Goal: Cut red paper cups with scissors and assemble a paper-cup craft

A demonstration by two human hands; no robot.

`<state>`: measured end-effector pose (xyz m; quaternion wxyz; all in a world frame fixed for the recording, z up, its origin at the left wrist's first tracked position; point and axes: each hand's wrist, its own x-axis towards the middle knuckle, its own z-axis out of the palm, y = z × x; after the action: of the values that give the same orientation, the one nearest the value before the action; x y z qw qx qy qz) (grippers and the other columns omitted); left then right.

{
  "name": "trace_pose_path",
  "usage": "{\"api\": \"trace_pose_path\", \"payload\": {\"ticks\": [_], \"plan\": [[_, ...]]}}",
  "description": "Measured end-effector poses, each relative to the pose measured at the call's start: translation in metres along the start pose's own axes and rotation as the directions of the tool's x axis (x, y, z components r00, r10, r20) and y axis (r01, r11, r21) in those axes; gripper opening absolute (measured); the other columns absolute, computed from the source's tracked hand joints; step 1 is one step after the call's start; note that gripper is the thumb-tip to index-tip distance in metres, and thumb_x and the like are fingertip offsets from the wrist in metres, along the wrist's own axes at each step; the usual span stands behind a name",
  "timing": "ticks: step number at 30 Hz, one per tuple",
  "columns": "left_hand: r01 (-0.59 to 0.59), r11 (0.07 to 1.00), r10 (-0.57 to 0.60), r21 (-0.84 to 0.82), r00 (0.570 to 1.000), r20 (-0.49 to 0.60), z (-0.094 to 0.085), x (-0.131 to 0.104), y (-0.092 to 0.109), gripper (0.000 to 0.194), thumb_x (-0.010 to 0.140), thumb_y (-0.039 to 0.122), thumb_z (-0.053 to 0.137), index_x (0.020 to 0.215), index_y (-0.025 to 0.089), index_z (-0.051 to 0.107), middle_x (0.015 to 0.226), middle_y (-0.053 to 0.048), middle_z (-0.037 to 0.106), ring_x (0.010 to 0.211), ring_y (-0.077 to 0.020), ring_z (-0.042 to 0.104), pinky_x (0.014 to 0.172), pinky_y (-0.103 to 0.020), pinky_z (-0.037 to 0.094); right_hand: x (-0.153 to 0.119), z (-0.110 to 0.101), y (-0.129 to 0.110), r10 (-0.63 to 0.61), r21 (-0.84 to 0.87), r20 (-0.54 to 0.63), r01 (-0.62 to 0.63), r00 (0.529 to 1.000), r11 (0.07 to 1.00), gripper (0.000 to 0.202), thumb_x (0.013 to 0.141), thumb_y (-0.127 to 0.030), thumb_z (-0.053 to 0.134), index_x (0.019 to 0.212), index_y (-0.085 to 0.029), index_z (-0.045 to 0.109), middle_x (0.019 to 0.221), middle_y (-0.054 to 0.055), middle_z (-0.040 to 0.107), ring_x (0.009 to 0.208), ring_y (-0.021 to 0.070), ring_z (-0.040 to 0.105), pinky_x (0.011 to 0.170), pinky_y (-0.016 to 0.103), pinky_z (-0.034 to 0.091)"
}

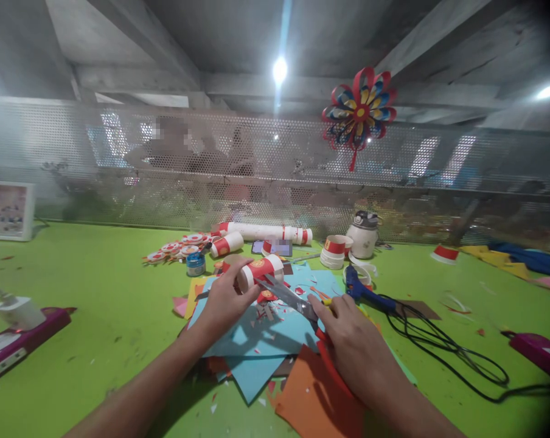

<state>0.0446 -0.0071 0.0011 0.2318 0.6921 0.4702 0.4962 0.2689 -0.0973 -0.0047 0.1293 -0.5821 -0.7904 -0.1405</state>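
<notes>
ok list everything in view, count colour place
held cup: 1, white-red, centre
scissors: 1, grey blades, centre
paper: many pieces, mixed, centre
glue gun: 1, blue, right
cable: 1, black, right
other cups: several, white-red, back
tube: 1, white-red, back
discs: several, white-red, back
jar: 1, blue, back
flask: 1, white, back
phone: 1, pale, back
picture frame: 1, white, left
power strip: 1, purple, left
plug: 1, white, left
flower ornament: 1, multicoloured, upper right
table: 1, green, below
mesh screen: 1, grey, behind
lights: 2, white, ceiling
left grip: 1, bare, centre
right grip: 1, bare, centre

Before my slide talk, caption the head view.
Left hand holds a red-and-white cup, right hand scissors, over blue paper.
</notes>
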Motion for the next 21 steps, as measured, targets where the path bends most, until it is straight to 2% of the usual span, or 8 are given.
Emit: {"api": "trace_pose_path", "payload": {"ticks": [4,8,13,15,18,21], "plan": [[-0.001,0.999,-0.001,0.051,0.999,0.036,0.001,-0.001,-0.002,0.055,0.07,0.034,0.064,0.122,0.017,0.061,0.086,-0.006,0.07,0.065,-0.0197,0.059,0.065,-0.032,0.044,0.0,0.004,0.006,-0.044,-0.01,-0.052,0.043,0.998,0.999,0.048,0.089,-0.004,0.037,0.135,-0.008,0.051,0.097,0.018,0.055,0.089,0.0302,0.049,0.076,0.046,0.048],[-0.014,0.999,0.011,0.044,0.997,0.074,0.004,-0.002,-0.006,0.054,0.07,0.027,0.061,0.123,0.018,0.059,0.084,-0.003,0.07,0.067,-0.0181,0.059,0.064,-0.03,0.045,0.0,0.01,0.008,-0.092,0.013,-0.08,0.093,0.993,0.996,0.047,0.09,-0.005,0.042,0.135,-0.009,0.05,0.095,0.016,0.053,0.087,0.029,0.05,0.074,0.045,0.049],[-0.005,0.999,0.003,0.034,0.998,0.06,0.007,-0.004,-0.004,0.053,0.07,0.026,0.06,0.122,0.017,0.058,0.073,0.0,0.065,0.064,-0.0169,0.057,0.064,-0.03,0.046,-0.001,0.011,0.006,-0.074,0.075,-0.044,0.077,0.996,0.994,0.048,0.09,-0.004,0.042,0.137,-0.01,0.048,0.095,0.015,0.052,0.088,0.0284,0.052,0.075,0.045,0.049],[-0.007,1.0,0.007,-0.009,0.998,0.055,0.008,-0.004,-0.002,0.054,0.07,0.026,0.06,0.123,0.017,0.057,0.082,-0.003,0.068,0.07,-0.0181,0.06,0.069,-0.032,0.048,-0.001,0.008,0.004,-0.058,0.101,-0.016,0.059,0.998,0.993,0.05,0.09,-0.004,0.041,0.139,-0.011,0.046,0.096,0.016,0.053,0.089,0.0282,0.054,0.076,0.044,0.049],[-0.011,0.992,0.018,-0.122,0.998,0.06,0.007,-0.006,0.002,0.057,0.071,0.029,0.062,0.126,0.017,0.054,0.108,-0.01,0.067,0.087,-0.0219,0.064,0.08,-0.037,0.049,-0.002,0.004,0.002,-0.031,0.116,0.025,0.028,0.999,0.993,0.051,0.09,-0.006,0.042,0.14,-0.013,0.045,0.098,0.016,0.054,0.087,0.0281,0.056,0.075,0.045,0.05],[0.039,0.974,-0.013,-0.223,0.993,0.118,0.001,-0.007,0.006,0.062,0.075,0.036,0.062,0.132,0.015,0.05,0.11,-0.011,0.066,0.093,-0.0255,0.063,0.084,-0.04,0.049,-0.002,0.001,0.001,-0.002,0.128,0.056,-0.005,0.998,0.992,0.052,0.088,-0.008,0.043,0.139,-0.015,0.046,0.097,0.015,0.055,0.085,0.0277,0.057,0.073,0.044,0.05]]}}
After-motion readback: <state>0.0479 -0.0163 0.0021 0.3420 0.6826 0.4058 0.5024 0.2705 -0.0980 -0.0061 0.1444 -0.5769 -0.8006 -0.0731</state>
